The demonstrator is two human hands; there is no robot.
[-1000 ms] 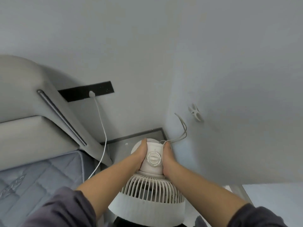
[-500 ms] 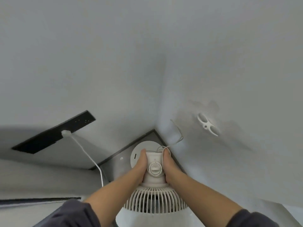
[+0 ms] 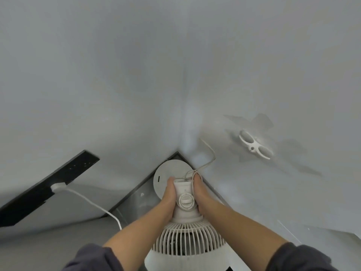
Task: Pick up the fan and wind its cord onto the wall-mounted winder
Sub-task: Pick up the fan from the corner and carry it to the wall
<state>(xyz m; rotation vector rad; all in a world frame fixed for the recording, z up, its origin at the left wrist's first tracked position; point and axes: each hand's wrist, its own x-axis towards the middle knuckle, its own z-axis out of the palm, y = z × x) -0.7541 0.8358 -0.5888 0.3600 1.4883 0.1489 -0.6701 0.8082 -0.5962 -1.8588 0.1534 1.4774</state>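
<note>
I hold a white fan (image 3: 185, 237) in front of me, its round base (image 3: 170, 171) pointing away toward the room corner. My left hand (image 3: 168, 198) grips the left side of the fan's neck and my right hand (image 3: 201, 194) grips the right side, either side of the round dial. The fan's thin white cord (image 3: 207, 163) loops up from near my right fingers and lies against the right wall. A white wall-mounted winder (image 3: 254, 146) with two oval loops sits on the right wall, up and to the right of my hands, apart from the cord.
A black power strip (image 3: 58, 177) is fixed to the left wall, with a white plug (image 3: 57, 186) in it and its white cable (image 3: 97, 206) trailing down behind my left forearm. A dark skirting line (image 3: 136, 188) marks the floor corner under the fan's base.
The view has swung up and right: the bed and headboard have left the frame, and the winder now shows larger and closer. Both hands keep the same grip on the fan's neck.
</note>
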